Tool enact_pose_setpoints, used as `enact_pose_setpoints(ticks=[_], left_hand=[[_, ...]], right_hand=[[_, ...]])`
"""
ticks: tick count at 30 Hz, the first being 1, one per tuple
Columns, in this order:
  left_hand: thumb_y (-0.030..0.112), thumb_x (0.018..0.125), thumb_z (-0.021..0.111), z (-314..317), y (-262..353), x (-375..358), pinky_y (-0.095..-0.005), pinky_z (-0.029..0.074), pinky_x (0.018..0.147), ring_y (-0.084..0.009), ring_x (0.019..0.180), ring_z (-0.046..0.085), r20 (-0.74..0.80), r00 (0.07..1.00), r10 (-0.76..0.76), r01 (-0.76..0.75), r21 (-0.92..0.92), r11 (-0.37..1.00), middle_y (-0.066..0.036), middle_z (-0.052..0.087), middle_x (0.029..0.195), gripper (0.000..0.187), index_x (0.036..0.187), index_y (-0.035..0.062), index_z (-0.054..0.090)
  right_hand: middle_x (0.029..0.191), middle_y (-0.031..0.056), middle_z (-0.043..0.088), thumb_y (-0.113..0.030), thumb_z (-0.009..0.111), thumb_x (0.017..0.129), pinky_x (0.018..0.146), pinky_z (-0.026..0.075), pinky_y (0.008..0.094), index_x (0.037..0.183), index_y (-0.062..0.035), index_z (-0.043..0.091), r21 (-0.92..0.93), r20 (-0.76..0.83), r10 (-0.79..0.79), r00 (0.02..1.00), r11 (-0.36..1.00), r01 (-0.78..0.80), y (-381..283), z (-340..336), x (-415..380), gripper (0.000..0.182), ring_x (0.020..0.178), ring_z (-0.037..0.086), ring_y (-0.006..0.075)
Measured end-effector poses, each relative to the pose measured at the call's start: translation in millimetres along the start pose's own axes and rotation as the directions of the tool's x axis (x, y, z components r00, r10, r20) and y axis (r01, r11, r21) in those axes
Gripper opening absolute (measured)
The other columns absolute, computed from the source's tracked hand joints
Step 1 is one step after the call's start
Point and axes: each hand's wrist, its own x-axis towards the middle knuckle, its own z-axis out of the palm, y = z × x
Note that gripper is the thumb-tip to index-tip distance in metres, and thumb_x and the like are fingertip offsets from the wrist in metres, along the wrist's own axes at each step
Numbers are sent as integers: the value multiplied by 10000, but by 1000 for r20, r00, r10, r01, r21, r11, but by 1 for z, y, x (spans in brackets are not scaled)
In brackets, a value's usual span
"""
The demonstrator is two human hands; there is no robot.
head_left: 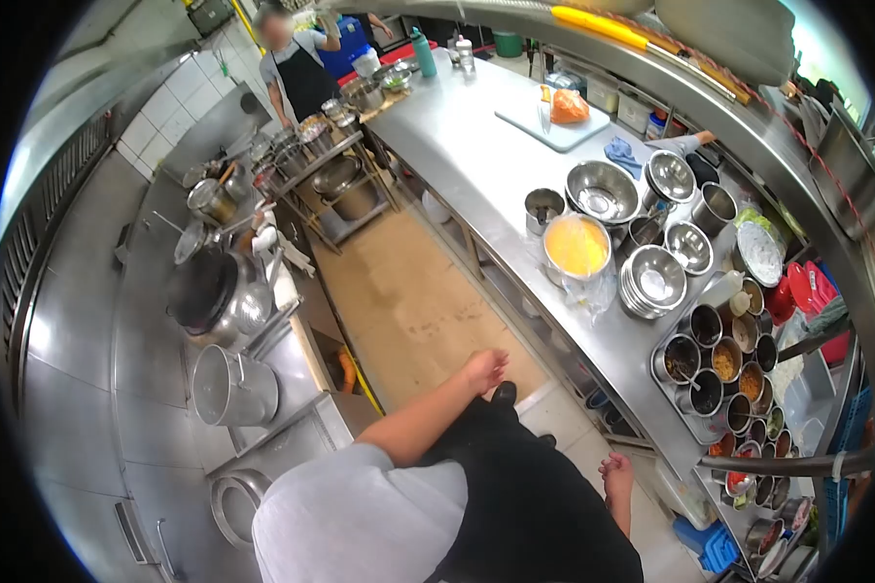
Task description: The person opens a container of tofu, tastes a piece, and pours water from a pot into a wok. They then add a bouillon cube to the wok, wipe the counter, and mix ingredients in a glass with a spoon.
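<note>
My left hand [487,371] hangs over the brown floor mat [408,282], its fingers loosely curled, near my dark shoe [504,394]. It touches no object that I can see. Lower right, my right hand [615,476] hangs beside my black apron [535,496], fingers partly bent and apart, with nothing in it. The steel counter [496,165] nearest to it bears a bowl of yellow contents [577,246] in a plastic bag, stacked steel bowls [654,279] and a tray of small pots [702,391].
On the left are a large pot [233,386], a dark wok [202,291] and a cooking line. A person in a black apron [306,83] stands at the far end. An orange bag [569,106] lies on a cutting board [552,126]. An overhead shelf [797,126] curves along the right.
</note>
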Motion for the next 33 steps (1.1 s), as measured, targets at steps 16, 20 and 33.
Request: enact_pose_setpoints(ticks=[16,20,33], left_hand=[[211,989,619,-206,80,-9,-281,496,581,-125,644,563,-130,985,116,-150,-294,944,4,609,792,111,957,106,637],[182,1017,515,-297,73,30,-299,503,587,-161,646,556,-117,980,163,-197,-409,891,-32,615,808,168,996,82,649],[212,989,627,-303,212,72,-297,491,628,-131,656,554,-285,952,110,-241,-482,842,8,616,853,77,1020,143,611]], right_hand=[[1042,124,729,-95,691,937,889,556,328,1243,6,668,-152,465,-348,814,875,461,-231,260,63,323,941,698,192],[1069,114,739,-131,714,942,914,559,341,1255,-11,667,-225,604,-371,705,770,598,-278,350,46,338,1001,705,199],[1305,132,635,-220,722,942,932,546,401,1488,-110,485,-286,647,-375,664,688,667,-605,425,192,605,1109,667,258]])
